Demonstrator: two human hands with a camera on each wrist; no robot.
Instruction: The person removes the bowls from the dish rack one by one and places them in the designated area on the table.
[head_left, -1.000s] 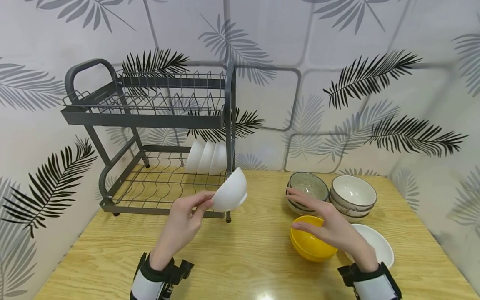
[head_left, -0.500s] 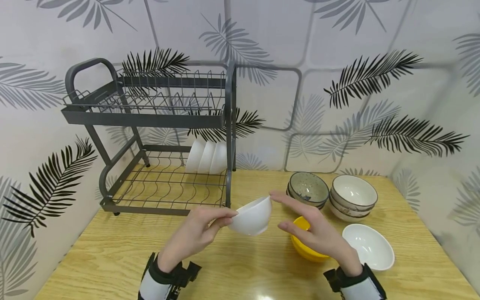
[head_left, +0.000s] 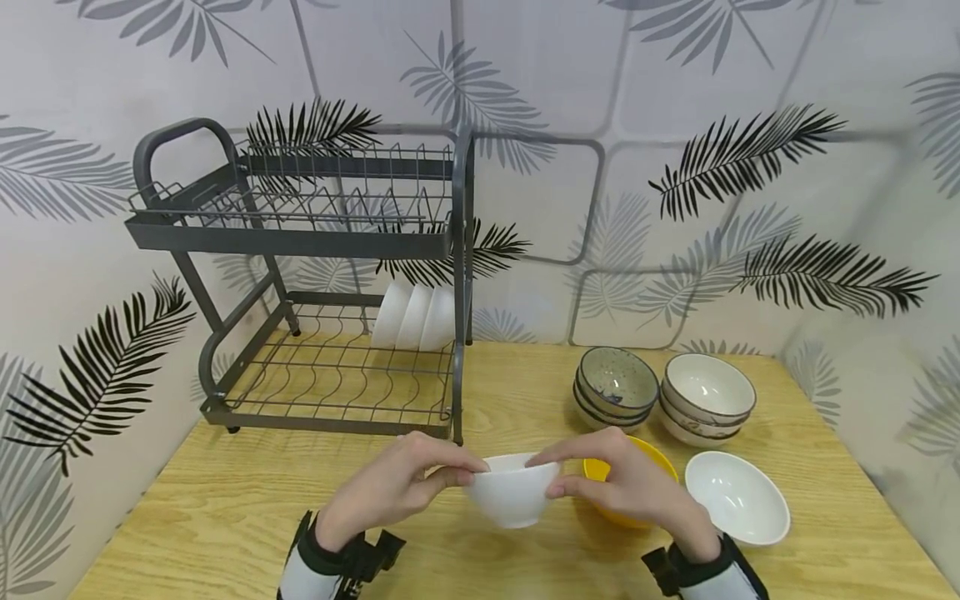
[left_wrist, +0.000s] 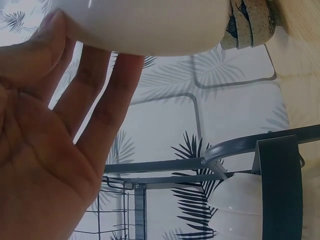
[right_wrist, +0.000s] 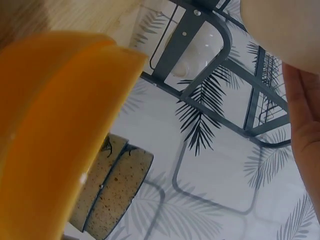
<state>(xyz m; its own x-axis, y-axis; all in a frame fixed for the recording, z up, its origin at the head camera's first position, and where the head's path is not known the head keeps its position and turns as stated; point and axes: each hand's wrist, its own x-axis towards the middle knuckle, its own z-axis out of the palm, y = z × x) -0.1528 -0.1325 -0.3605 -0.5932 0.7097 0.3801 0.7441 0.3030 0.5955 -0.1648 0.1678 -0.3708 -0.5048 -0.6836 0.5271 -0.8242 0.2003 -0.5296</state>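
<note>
While both hands now pinch it, the small white bowl [head_left: 513,498] sits upright at lower centre of the head view, over the wooden table [head_left: 225,508], rim up. Left hand [head_left: 396,490] has thumb and fingers curled onto the rim's left side; right hand [head_left: 628,485] has fingertips clamped on the right side. The left wrist view shows fingers [left_wrist: 102,95] lying against the bowl's white wall; the right wrist view shows only a bit of palm by the bowl, so the grip detail there can't be told.

Change: a second ago the left hand alone held this bowl tilted up by the dish rack's front post, mouth turned away, with the right hand hovering flat over the yellow bowl [head_left: 611,468]. Half a second ago the bowl had dropped toward centre and the right hand was reaching in. Now it is lower, levelled, and two-handed. Judgement: the bowl has come away from the rack rather than into it, looks like a handover or re-grip between hands.

Unchanged: dish rack [head_left: 300,242] at left with three white bowls [head_left: 415,317] standing on edge on the lower tier, speckled bowl stack [head_left: 617,387], cream bowl stack [head_left: 707,394], shallow white bowl [head_left: 737,497] at right.
</note>
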